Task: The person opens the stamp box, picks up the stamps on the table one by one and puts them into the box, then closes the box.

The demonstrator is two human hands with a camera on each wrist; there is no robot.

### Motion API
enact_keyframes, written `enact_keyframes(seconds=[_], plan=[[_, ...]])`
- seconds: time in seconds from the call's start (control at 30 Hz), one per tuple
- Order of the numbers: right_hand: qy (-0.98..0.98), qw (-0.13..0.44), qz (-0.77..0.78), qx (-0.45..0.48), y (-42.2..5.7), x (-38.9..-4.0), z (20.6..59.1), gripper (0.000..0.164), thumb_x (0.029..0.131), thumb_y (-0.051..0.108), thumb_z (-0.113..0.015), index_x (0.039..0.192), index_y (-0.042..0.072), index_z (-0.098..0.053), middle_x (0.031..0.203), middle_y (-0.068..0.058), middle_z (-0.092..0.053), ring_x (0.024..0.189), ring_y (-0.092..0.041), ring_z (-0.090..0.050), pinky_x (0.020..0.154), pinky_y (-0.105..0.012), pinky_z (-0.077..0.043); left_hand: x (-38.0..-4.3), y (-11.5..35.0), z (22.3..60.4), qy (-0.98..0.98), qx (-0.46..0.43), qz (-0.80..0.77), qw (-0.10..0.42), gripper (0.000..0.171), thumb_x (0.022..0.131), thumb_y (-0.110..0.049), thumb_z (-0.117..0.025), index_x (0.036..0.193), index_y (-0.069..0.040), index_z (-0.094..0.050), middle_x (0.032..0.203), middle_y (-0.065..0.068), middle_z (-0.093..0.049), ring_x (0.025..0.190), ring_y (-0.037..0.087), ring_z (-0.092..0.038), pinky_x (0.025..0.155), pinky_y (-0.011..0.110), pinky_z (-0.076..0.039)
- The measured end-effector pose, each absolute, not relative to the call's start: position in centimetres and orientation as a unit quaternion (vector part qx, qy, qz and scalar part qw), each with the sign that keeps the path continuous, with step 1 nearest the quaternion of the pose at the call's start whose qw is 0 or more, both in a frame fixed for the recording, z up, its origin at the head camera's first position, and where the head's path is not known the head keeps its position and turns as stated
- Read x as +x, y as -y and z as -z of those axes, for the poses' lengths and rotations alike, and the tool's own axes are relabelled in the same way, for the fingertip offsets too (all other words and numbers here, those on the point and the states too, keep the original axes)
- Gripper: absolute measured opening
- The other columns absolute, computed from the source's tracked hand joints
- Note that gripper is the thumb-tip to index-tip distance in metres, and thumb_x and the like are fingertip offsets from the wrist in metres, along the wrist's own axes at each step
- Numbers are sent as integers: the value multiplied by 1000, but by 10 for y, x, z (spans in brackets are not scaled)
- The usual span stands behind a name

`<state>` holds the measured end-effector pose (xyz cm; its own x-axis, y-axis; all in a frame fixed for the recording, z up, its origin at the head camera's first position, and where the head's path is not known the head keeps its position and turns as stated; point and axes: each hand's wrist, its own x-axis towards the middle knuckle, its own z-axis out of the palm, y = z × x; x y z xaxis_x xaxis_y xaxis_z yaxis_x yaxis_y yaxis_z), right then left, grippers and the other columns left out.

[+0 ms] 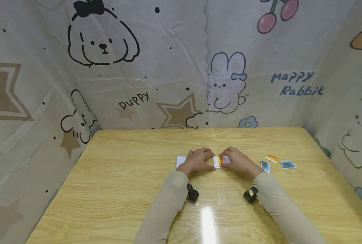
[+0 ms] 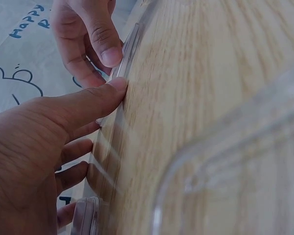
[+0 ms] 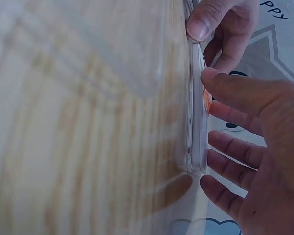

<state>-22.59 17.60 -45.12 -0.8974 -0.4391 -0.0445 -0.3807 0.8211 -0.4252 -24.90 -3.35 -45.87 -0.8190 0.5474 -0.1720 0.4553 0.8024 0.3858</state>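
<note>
A flat white case (image 1: 216, 166) with clear edges lies on the table between both hands. My left hand (image 1: 198, 161) holds its left end between thumb and forefinger; in the left wrist view the left thumb (image 2: 116, 84) is at the case's edge. Over the case, my right hand (image 1: 238, 162) pinches a small orange-and-yellow picture piece (image 1: 219, 161) between thumb and forefinger. The orange edge of that piece (image 3: 207, 100) shows beside the right thumb in the right wrist view, and the other right fingers are spread. Another white flat case (image 1: 181, 160) lies partly behind the left hand.
Right of the hands lie a blue-and-green picture piece (image 1: 265, 166), an orange piece (image 1: 271, 158) and another blue-and-green piece (image 1: 288, 164). A clear plastic cover (image 1: 226, 196) lies nearer the front, between the forearms. Printed cloth (image 1: 168, 78) hangs behind the wooden table (image 1: 113, 186).
</note>
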Motion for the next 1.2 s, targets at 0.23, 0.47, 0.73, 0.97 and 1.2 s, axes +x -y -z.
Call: enact_keyframes(seconds=[0.23,0.47,0.73,0.97,1.2], plan=[[-952,68,209,-213,-175,-223,453,39,88,25,-70,122,5,-64,128,-22,-54,122,-42,-50,104,-58,-40,-247,32,460,-939,270,-164,138,64,85,-57,-65,142,-32,-48,154,-5,-37,140,20,-38,112,47,-30],[-953,64,214,-203,-182,-219,448,46,89,29,-69,126,3,-61,130,-21,-54,123,-42,-49,103,-59,-40,-248,31,462,-939,268,-165,142,66,84,-56,-66,142,-32,-47,155,-5,-36,140,21,-38,113,48,-28],[-952,56,254,-161,-217,-216,438,48,92,28,-65,131,1,-57,132,-24,-50,122,-44,-49,101,-60,-41,-248,32,460,-939,263,-168,142,67,84,-55,-67,143,-32,-47,155,-6,-35,140,21,-37,112,48,-28],[-950,60,277,-129,-256,-211,429,53,94,27,-63,136,-2,-50,138,-31,-41,121,-50,-45,95,-62,-44,-246,32,454,-937,262,-179,144,65,85,-53,-67,143,-31,-47,155,-5,-35,141,21,-37,113,48,-27],[-954,61,274,-107,-289,-205,428,56,95,30,-62,137,-5,-48,136,-34,-40,120,-52,-44,94,-64,-42,-244,34,453,-937,260,-182,146,65,84,-52,-68,142,-31,-48,155,-5,-35,141,21,-36,114,49,-26]])
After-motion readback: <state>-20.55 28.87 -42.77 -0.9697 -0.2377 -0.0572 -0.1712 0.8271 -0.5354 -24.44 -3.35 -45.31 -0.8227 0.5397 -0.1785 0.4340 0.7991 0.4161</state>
